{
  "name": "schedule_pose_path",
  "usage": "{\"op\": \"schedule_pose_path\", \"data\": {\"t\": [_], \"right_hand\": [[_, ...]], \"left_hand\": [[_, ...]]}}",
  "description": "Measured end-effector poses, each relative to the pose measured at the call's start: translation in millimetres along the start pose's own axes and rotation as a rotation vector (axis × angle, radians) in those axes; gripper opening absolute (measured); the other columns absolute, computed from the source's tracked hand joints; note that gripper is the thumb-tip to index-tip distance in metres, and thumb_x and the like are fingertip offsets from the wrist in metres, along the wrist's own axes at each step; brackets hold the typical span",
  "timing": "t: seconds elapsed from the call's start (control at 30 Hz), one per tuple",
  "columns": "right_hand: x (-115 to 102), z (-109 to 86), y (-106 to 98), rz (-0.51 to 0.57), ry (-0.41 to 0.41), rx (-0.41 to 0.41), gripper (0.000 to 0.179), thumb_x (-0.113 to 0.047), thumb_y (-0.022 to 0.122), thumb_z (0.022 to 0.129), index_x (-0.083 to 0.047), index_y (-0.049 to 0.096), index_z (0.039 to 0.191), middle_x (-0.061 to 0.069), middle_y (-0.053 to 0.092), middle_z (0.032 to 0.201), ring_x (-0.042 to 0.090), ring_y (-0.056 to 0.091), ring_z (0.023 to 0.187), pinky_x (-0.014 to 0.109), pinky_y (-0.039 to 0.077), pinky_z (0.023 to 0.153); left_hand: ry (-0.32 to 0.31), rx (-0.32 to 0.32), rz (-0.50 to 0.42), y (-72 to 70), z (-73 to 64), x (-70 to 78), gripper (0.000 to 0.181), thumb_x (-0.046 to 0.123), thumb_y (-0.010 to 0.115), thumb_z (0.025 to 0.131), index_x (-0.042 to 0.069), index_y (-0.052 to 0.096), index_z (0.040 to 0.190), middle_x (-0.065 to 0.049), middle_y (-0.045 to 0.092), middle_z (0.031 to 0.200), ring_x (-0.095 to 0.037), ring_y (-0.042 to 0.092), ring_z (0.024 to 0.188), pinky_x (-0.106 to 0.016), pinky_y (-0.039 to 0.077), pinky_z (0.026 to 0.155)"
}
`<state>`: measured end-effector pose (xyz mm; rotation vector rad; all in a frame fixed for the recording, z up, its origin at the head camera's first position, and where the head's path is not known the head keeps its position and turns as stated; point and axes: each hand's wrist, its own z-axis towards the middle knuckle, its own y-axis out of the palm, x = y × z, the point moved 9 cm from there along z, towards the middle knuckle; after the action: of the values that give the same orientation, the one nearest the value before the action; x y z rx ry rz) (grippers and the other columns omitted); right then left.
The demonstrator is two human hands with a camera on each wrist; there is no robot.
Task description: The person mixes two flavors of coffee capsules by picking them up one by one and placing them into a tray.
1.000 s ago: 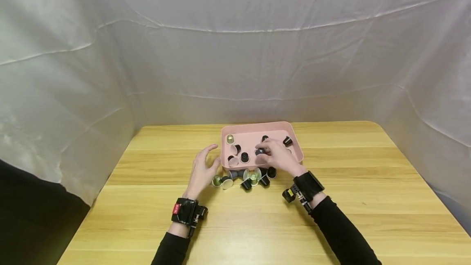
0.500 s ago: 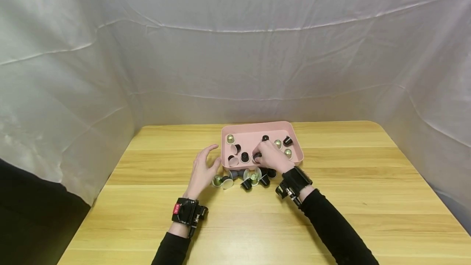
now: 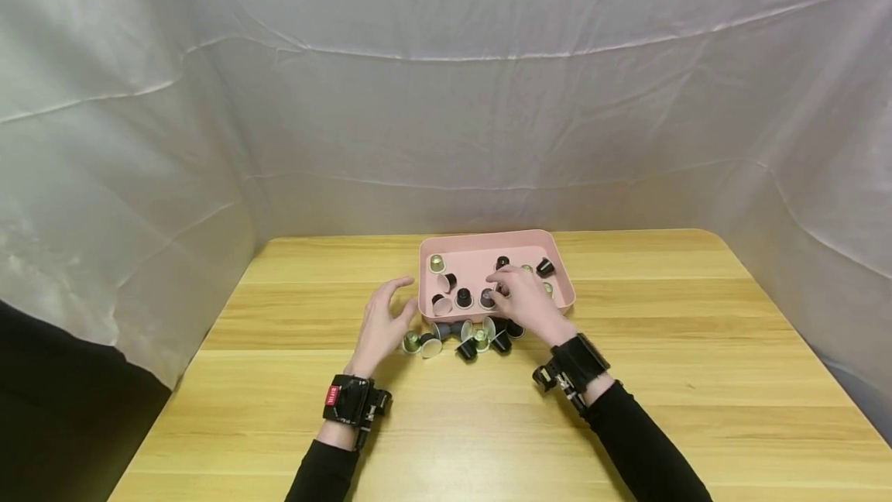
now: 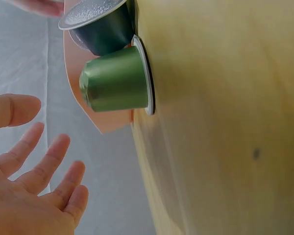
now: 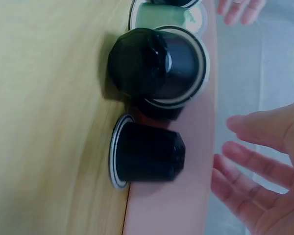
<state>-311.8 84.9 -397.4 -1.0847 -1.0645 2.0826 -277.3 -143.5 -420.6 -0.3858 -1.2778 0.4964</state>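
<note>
Where the right hand [image 3: 528, 300] hovers, it partly hides capsules [image 3: 549, 288].

There it goes: you've let go of the dark capsule [image 3: 485, 299], now standing in the tray [image 3: 488, 242]! Your right hand [image 3: 527, 300] has opened and drawn back rightward.

Creased, pale grey, faintly glossy sheeting [image 3: 453, 122] hangs on the far, left and right sides (long fold lines [image 3: 400, 59] cross it). The yellow-brown wood-grain tabletop [image 3: 697, 339] catches soft glare [image 3: 453, 463] nearer; a black surface [image 3: 63, 417] fills the near left.
</note>
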Motion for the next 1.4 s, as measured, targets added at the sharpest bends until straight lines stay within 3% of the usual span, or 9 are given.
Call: {"op": "schedule_pose_path", "data": {"t": [0.23,0.43,0.67,0.87,1.17,1.4], "right_hand": [[7.6,-27.8,-34.0,0.116,-0.043,0.212,0.027,-0.005,0.076,0.084,-0.001,0.074,0.111,0.018,0.074,0.113,0.033,0.071,0.098,0.046,0.060,0.082],[26.2,-43.9,-51.6,0.201,-0.066,0.324,0.025,0.004,0.075,0.082,0.004,0.072,0.107,0.025,0.072,0.113,0.041,0.068,0.106,0.056,0.055,0.096],[46.9,-53.8,-58.4,0.267,-0.024,0.343,0.030,0.006,0.073,0.083,0.006,0.070,0.112,0.026,0.070,0.118,0.044,0.064,0.116,0.060,0.045,0.107],[52.2,-56.1,-60.8,0.304,-0.032,0.349,0.032,0.007,0.075,0.081,0.006,0.070,0.113,0.025,0.070,0.118,0.044,0.063,0.117,0.060,0.043,0.109],[56.3,-57.5,-61.9,0.335,-0.008,0.343,0.033,0.005,0.074,0.083,0.004,0.069,0.115,0.024,0.069,0.120,0.044,0.062,0.119,0.064,0.040,0.110],[56.2,-57.5,-58.8,0.328,-0.022,0.317,0.031,0.002,0.074,0.084,0.006,0.069,0.114,0.025,0.068,0.122,0.045,0.061,0.119,0.065,0.040,0.110]], "left_hand": [[0.035,-0.028,0.000,-0.8,1.5,2.7,0.029,0.010,0.067,0.091,0.005,0.066,0.120,-0.016,0.066,0.126,-0.035,0.055,0.124,-0.058,0.037,0.113],[0.097,-0.149,-0.009,3.1,2.0,4.2,0.022,0.005,0.067,0.091,0.003,0.067,0.113,-0.013,0.070,0.109,-0.030,0.062,0.109,-0.057,0.045,0.107],[0.149,-0.336,-0.070,9.3,-2.8,6.0,0.020,0.002,0.063,0.093,-0.002,0.066,0.112,-0.017,0.071,0.109,-0.031,0.064,0.107,-0.058,0.049,0.105],[0.137,-0.452,-0.087,13.7,-8.2,3.5,0.022,-0.001,0.063,0.092,-0.001,0.066,0.113,-0.019,0.070,0.117,-0.035,0.063,0.116,-0.059,0.047,0.109],[0.106,-0.577,-0.065,14.9,-15.1,-2.0,0.032,0.000,0.064,0.087,0.004,0.066,0.119,-0.016,0.069,0.126,-0.040,0.058,0.126,-0.062,0.041,0.113],[0.077,-0.624,-0.099,17.5,-17.2,-5.9,0.037,-0.004,0.067,0.083,0.003,0.065,0.120,-0.017,0.066,0.130,-0.043,0.056,0.130,-0.063,0.040,0.114]]}}
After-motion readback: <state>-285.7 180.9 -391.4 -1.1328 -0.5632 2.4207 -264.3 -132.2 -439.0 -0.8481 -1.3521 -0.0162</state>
